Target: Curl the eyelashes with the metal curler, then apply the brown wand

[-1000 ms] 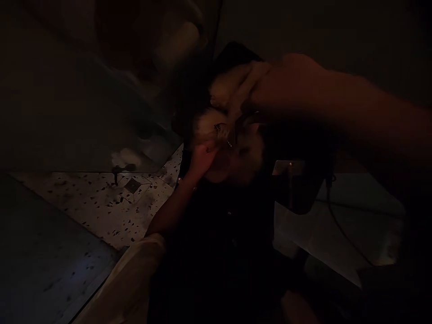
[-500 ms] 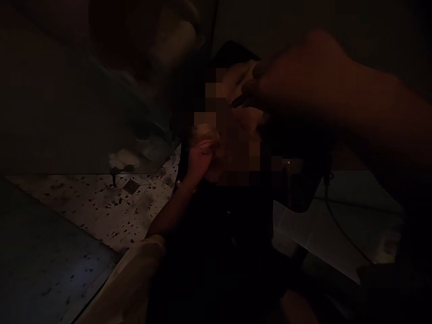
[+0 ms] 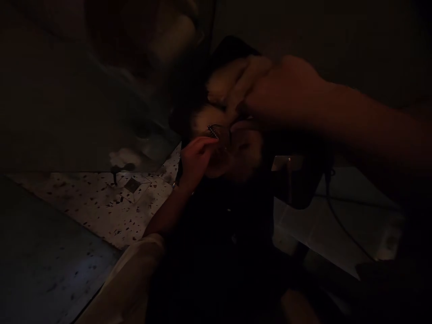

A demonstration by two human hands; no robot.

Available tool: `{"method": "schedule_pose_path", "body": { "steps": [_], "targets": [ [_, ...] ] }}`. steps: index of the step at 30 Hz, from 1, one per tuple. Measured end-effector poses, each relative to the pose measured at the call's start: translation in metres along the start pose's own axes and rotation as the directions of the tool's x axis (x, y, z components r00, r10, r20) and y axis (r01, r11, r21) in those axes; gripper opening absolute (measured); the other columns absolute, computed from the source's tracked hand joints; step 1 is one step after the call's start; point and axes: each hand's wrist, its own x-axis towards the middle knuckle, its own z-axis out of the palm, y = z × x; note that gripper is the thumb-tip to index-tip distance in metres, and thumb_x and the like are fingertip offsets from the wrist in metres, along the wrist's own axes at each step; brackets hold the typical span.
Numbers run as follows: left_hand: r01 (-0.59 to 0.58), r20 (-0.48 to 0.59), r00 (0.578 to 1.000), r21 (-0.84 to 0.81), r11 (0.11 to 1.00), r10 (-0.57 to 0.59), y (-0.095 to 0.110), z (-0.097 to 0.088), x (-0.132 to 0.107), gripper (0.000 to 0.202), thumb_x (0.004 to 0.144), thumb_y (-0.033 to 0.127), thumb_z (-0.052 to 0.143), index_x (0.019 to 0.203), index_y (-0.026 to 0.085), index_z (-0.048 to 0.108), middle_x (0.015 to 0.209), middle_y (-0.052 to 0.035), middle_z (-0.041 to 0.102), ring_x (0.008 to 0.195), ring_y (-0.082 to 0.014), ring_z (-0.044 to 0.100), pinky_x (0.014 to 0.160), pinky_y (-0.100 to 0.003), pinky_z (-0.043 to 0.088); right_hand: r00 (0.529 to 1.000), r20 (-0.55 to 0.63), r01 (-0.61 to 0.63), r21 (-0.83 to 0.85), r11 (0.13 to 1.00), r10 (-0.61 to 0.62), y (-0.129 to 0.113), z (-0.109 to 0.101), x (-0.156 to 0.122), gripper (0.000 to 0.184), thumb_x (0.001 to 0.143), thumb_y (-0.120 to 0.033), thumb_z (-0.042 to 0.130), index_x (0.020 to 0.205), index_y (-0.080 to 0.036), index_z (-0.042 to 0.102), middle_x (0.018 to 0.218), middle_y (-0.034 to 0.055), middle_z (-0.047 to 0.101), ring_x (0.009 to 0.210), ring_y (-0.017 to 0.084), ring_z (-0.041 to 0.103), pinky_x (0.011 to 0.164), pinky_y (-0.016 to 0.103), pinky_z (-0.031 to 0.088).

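The light is very dim. My left hand (image 3: 195, 157) is closed, its fingertips pinched at the head of a person (image 3: 249, 155). A small dark ridged strip (image 3: 213, 131) shows just above those fingertips; whether they grip it I cannot make out. From the right, my right hand (image 3: 273, 92) reaches over the same head, fingers bent and closed, a little blurred. A thin dark tool (image 3: 230, 135) points down below its fingers, close to my left fingertips. Most of the tool is hidden in the hand and the dark.
Pale speckled floor (image 3: 104, 202) shows at the left, beside a darker slab (image 3: 50, 252). At the right, a dark cable (image 3: 340, 227) hangs in front of a greyish panel (image 3: 313, 229). Dark cloth fills the lower middle.
My right hand has moved left and down, bringing the thin tool nearer to my left hand. My left hand has shifted slightly left and down, and the ridged strip now shows.
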Motion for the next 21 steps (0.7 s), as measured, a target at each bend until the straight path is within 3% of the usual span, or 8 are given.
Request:
{"method": "schedule_pose_path", "body": {
  "steps": [5,11,16,21],
  "targets": [
    [0.099,0.037,0.995,-0.05,0.994,-0.097,-0.005,0.003,0.006,0.017,0.083,0.013,0.064,0.096,0.021,0.072,0.097,0.0005,0.071,0.093,-0.0129,0.067,0.085,-0.022,0.053,0.998,0.059,-0.038,0.011,0.999,0.038,0.016,0.016,0.001,0.057,0.084,-0.068,0.057,0.117,-0.023,0.069,0.101,0.0077,0.07,0.096,0.028,0.063,0.076,0.042,0.053],
    [0.111,0.075,0.992,-0.203,0.973,-0.098,-0.018,0.005,-0.001,0.047,0.081,0.025,0.069,0.124,0.021,0.05,0.115,-0.0074,0.063,0.109,-0.0177,0.064,0.092,-0.027,0.054,0.993,0.052,-0.112,0.132,0.985,0.106,0.026,0.039,-0.006,0.056,0.083,-0.071,0.053,0.108,-0.026,0.074,0.106,0.0022,0.072,0.098,0.02,0.062,0.074,0.033,0.043],
    [0.042,0.046,0.998,-0.183,0.982,-0.035,-0.018,0.008,0.0,0.041,0.084,0.029,0.065,0.121,0.021,0.049,0.111,-0.0069,0.062,0.105,-0.0166,0.063,0.093,-0.027,0.053,0.99,0.037,-0.144,0.177,0.974,0.139,0.026,0.047,-0.013,0.068,0.084,-0.075,0.044,0.104,-0.018,0.074,0.107,0.0049,0.072,0.101,0.02,0.06,0.077,0.034,0.039],
    [0.021,0.014,1.0,-0.16,0.987,-0.019,-0.023,0.014,0.001,0.034,0.082,0.026,0.066,0.112,0.02,0.051,0.111,-0.0054,0.061,0.101,-0.0156,0.063,0.09,-0.026,0.052,0.963,0.122,-0.257,0.143,0.956,0.241,0.024,0.052,-0.019,0.078,0.081,-0.082,0.042,0.105,-0.016,0.075,0.097,0.0104,0.071,0.092,0.026,0.064,0.075,0.035,0.042]
  ]
}}
